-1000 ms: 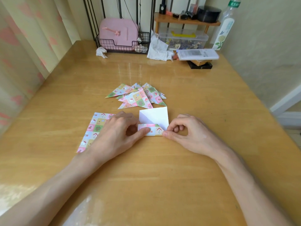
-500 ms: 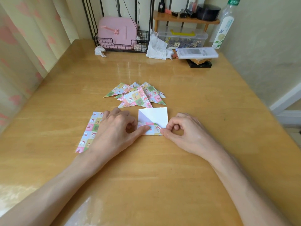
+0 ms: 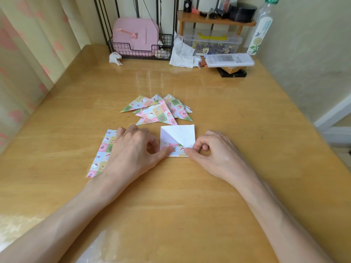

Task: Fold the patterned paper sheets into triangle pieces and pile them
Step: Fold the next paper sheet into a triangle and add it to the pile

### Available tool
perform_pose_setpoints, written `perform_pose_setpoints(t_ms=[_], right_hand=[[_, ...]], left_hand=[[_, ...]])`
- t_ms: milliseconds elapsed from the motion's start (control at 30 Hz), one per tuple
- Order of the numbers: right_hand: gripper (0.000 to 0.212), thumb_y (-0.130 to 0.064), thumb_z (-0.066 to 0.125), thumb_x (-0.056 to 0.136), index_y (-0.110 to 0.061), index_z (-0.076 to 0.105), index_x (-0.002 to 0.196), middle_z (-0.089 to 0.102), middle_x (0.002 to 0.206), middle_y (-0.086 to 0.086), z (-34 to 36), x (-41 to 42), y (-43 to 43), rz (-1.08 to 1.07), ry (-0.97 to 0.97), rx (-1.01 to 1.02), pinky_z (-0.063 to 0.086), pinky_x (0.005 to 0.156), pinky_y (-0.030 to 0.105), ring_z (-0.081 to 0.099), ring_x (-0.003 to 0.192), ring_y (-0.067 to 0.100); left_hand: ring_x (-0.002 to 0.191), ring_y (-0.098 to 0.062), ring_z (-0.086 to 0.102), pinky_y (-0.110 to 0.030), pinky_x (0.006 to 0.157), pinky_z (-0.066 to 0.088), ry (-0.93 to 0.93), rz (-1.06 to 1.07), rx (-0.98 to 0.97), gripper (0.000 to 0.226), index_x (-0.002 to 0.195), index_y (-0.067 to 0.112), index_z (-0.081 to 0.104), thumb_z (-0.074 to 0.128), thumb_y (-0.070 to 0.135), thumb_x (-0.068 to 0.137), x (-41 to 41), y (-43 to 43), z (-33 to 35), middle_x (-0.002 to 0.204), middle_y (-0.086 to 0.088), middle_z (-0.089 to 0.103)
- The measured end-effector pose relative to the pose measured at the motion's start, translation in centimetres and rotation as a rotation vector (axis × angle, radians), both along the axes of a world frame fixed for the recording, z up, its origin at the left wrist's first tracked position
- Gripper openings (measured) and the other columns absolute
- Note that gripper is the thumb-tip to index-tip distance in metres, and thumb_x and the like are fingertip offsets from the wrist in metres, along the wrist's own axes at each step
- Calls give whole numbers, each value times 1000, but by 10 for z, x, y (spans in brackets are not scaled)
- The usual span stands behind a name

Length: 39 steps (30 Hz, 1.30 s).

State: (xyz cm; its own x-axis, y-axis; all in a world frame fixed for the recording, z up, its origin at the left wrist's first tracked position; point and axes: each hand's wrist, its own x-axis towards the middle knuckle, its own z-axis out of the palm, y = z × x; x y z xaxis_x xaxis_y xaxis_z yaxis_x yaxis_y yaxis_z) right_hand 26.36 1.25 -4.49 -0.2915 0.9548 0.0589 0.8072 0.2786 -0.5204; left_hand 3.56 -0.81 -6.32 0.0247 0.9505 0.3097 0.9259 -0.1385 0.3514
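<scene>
A square paper sheet (image 3: 180, 135) lies white side up in the middle of the wooden table (image 3: 228, 114), with a diagonal crease and its near edge turned up as a patterned strip. My left hand (image 3: 133, 150) presses its thumb on that strip from the left. My right hand (image 3: 212, 150) pinches the strip's right end between thumb and forefinger. A pile of folded patterned triangles (image 3: 159, 111) lies just beyond the sheet. A stack of flat patterned sheets (image 3: 103, 154) lies partly under my left hand.
At the table's far edge stand a wire basket with a pink case (image 3: 136, 37), crumpled tissues (image 3: 182, 54), a clear plastic box (image 3: 212, 42) under a small wooden shelf, a white remote-like box (image 3: 229, 60) and a tall bottle (image 3: 261, 27). A curtain hangs on the left.
Both hands have stayed on the sheet's near folded edge; the patterned strip looks pressed a little flatter. The view has shifted slightly.
</scene>
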Motion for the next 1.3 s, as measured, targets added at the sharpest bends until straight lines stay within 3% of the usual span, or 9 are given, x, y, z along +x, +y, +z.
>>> perform_pose_setpoints(t_ms=[533, 834, 1000, 1200, 1300], right_hand=[[30, -52, 75, 85, -27, 65, 71, 45, 75, -13, 4, -2, -2, -35, 6, -41, 25, 57, 14, 45, 76, -4], [31, -53, 71, 88, -30, 59, 72, 44, 80, -12, 4, -1, -2, -6, -2, -63, 29, 62, 18, 44, 86, 3], [29, -54, 68, 89, -30, 59, 77, 44, 82, -12, 4, -1, -5, 4, 5, -72, 33, 69, 30, 45, 94, 7], [26, -48, 69, 91, -30, 52, 97, 46, 84, -15, 5, 2, -5, 44, 57, -48, 37, 74, 31, 48, 94, 10], [22, -48, 66, 93, -32, 53, 99, 46, 87, -16, 5, 1, -5, 62, 41, -60, 33, 74, 30, 47, 98, 10]], left_hand=[[81, -16, 50, -34, 79, 25, -19, 17, -33, 51, 54, 29, 57, 61, 77, 72, -1, 2, 0, 62, 14, 52], [80, -16, 46, -35, 79, 30, 16, 51, -14, 55, 53, 32, 50, 59, 84, 67, -2, 0, 2, 63, 20, 47], [85, -17, 48, -35, 78, 30, -2, 48, -25, 55, 59, 32, 48, 62, 85, 67, -3, 1, 1, 70, 17, 52], [88, -16, 45, -34, 77, 26, -26, 26, -36, 55, 67, 32, 51, 59, 86, 65, -3, 0, 2, 76, 17, 52], [93, -17, 45, -35, 78, 31, -37, -8, -10, 51, 83, 33, 59, 61, 82, 68, -3, 0, 3, 87, 16, 53]])
